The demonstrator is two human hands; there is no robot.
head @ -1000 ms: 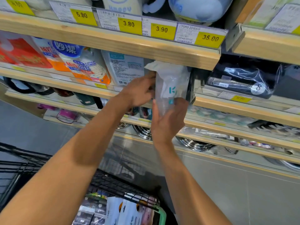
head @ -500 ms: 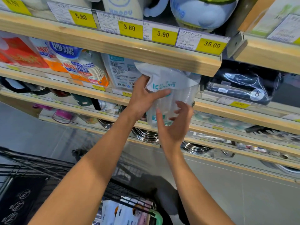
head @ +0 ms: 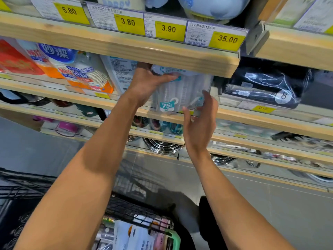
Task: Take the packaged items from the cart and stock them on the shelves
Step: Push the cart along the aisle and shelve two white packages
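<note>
Shelf-edge (head: 126,109), clear teal-labelled cup pack (head: 182,92)

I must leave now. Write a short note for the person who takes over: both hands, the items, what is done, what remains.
Left hand: grips the top of the clear cup pack.
Right hand: open, steadying the pack's lower right corner.
The pack stands at the front edge of the second shelf, beside the white pack, not fully pushed in.
Left: seat it, release, then stock the packaged items in the cart.
</note>
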